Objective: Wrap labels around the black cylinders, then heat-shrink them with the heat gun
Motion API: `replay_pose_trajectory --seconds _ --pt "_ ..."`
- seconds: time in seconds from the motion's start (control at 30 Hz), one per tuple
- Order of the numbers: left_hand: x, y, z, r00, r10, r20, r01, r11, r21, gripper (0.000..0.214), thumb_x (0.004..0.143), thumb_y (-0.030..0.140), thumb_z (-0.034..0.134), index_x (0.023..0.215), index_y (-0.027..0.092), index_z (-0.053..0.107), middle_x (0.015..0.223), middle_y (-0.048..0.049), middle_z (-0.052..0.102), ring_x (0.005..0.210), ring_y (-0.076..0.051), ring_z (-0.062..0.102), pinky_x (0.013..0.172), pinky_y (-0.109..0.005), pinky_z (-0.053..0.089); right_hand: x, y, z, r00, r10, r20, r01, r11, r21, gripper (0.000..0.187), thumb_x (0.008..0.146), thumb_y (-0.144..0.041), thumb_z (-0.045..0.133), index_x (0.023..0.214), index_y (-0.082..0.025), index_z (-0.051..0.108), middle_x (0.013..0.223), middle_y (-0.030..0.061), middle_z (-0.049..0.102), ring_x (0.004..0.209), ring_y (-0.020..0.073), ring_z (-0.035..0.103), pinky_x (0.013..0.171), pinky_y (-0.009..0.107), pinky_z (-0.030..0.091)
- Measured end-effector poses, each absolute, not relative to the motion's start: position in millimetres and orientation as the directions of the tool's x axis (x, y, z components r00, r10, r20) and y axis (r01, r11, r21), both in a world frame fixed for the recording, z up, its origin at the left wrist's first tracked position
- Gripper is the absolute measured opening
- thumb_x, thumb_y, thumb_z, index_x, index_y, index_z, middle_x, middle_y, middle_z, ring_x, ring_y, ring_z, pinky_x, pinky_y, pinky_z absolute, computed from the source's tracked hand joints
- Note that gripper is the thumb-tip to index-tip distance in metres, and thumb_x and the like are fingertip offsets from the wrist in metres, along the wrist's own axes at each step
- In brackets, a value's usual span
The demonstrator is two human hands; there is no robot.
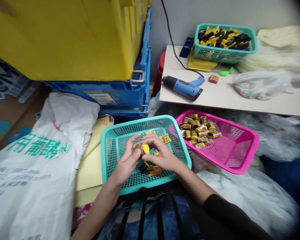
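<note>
1. Teal plastic mesh basket (pixel 140 122) sits directly in front of the person's patterned shirt (pixel 150 216). Only a small heap of black-and-yellow parts (pixel 150 170) lies under the hands, with two loose gold-and-black pieces (pixel 166 138) near the far rim.
2. Left hand (pixel 127 161) and right hand (pixel 162 156) are close together above the basket, clamped from both sides on a yellow-capped cylindrical piece (pixel 145 149). Its exact form is partly hidden by the fingers.
3. Pink plastic mesh basket (pixel 242 156) stands just right of the teal one. It holds a loose pile of finished-looking gold-and-black cylindrical pieces (pixel 197 130), clearly more than the gold-and-black pieces in the teal basket; its right half shows only bare mesh.
4. Pale board table (pixel 230 101) lies beyond, carrying a blue heat gun (pixel 183 87) with a black cable (pixel 173 43).
5. Second teal mesh basket (pixel 202 50), at the table's far edge, is heaped with black-and-yellow parts (pixel 223 38). Judged by the piles, many pieces sit in the pink basket, while this full stock remains apart from them.
6. Blue plastic crates (pixel 110 95) stand at far left, under a yellow crate (pixel 60 40).
</note>
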State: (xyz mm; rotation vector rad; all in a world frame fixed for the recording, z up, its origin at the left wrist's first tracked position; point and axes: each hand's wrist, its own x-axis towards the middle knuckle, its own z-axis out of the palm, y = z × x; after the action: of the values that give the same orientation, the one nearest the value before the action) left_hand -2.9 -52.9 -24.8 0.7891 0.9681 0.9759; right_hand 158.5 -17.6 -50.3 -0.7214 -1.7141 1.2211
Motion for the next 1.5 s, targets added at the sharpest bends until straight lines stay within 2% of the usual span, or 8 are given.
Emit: replay_pose_trajectory --seconds 0.17,0.37,0.53,0.67,0.93,1.13,1.33,1.5 --pt "-16.1 -48.4 -33.7 0.148 0.972 -0.183 -0.096 0.198 0.976 0.059 0.087 0.045 0.06 0.141 0.03 0.039 0.136 -0.0092 0.05 0.113 -0.022 0.054 0.095 -0.035 0.048 242.9 -17.6 -28.9 -0.256 0.922 0.289 0.412 0.375 -0.831 0.032 0.082 -0.041 0.068 0.105 -0.022 0.058 0.117 0.01 0.058 0.114 0.0239 0.055 0.099 0.045 0.045" --pt "-45.7 -42.2 -37.8 0.051 0.972 -0.229 0.175 0.217 0.96 0.043 0.086 0.047 0.059 0.122 0.024 0.059 0.123 -0.0084 0.063 0.103 -0.023 0.062 0.092 -0.039 0.051 325.5 -16.0 -30.4 -0.071 0.997 -0.009 0.923 0.062 -0.38 0.041 0.08 -0.039 0.067 0.113 -0.015 0.062 0.12 0.0182 0.059 0.116 0.0355 0.054 0.098 0.057 0.043" --pt "-65.0 -41.8 -32.6 -0.14 0.978 -0.155 0.227 0.185 0.956 0.037 0.087 0.044 0.058 0.116 0.021 0.063 0.114 -0.0085 0.068 0.097 -0.021 0.065 0.089 -0.038 0.052 224.8 -9.8 -52.0 -0.457 0.887 -0.068 0.711 0.319 -0.627 0.031 0.088 -0.035 0.06 0.114 -0.02 0.061 0.116 0.011 0.064 0.11 0.027 0.059 0.096 0.047 0.047" --pt "-74.6 -45.2 -32.3 -0.188 0.972 -0.141 0.217 0.181 0.959 0.035 0.087 0.042 0.058 0.113 0.02 0.064 0.114 -0.0087 0.069 0.094 -0.02 0.065 0.085 -0.035 0.052 115.9 -16.5 -70.2 -0.795 0.575 -0.192 0.532 0.509 -0.676 0.026 0.084 -0.026 0.066 0.109 -0.02 0.065 0.111 0.0105 0.066 0.104 0.0265 0.061 0.09 0.043 0.05" --pt "-76.8 -46.7 -39.1 -0.163 0.968 -0.193 0.143 0.217 0.966 0.035 0.084 0.044 0.061 0.108 0.019 0.066 0.108 -0.0091 0.071 0.096 -0.022 0.066 0.088 -0.038 0.052 41.4 -31.5 -104.4 -0.914 0.319 -0.25 0.405 0.707 -0.579 0.041 0.078 -0.034 0.068 0.11 -0.011 0.06 0.118 0.0172 0.059 0.111 0.0332 0.054 0.086 0.043 0.049" --pt "-80.7 -41.4 -40.4 -0.132 0.969 -0.207 0.194 0.23 0.954 0.04 0.082 0.051 0.061 0.108 0.02 0.067 0.111 -0.0099 0.07 0.097 -0.025 0.066 0.086 -0.04 0.055 88.5 -24.6 -87.7 -0.738 0.618 -0.27 0.558 0.334 -0.76 0.043 0.075 -0.042 0.071 0.109 -0.02 0.055 0.089 0.0037 0.066 0.075 0.0192 0.061 0.063 0.027 0.044" --pt "-57.0 -38.5 -45.7 0.1 0.932 -0.347 0.27 0.311 0.911 0.044 0.069 0.057 0.071 0.099 0.024 0.071 0.107 -0.0087 0.073 0.096 -0.028 0.069 0.081 -0.041 0.059 145.7 -22.7 -68.3 -0.541 0.841 -0.014 0.449 0.274 -0.851 0.039 0.077 -0.039 0.074 0.109 -0.019 0.063 0.099 0.0074 0.062 0.094 0.0182 0.057 0.084 0.03 0.046" --pt "-37.1 -33.7 -52.4 0.117 0.912 -0.394 0.147 0.376 0.915 0.044 0.056 0.053 0.082 0.084 0.022 0.069 0.085 -0.0069 0.075 0.084 -0.026 0.071 0.077 -0.038 0.06 160.2 -26.5 -79.1 -0.441 0.897 -0.021 0.188 0.069 -0.98 0.05 0.072 -0.049 0.075 0.111 -0.02 0.065 0.094 0.0038 0.061 0.082 0.0133 0.058 0.077 0.027 0.049"
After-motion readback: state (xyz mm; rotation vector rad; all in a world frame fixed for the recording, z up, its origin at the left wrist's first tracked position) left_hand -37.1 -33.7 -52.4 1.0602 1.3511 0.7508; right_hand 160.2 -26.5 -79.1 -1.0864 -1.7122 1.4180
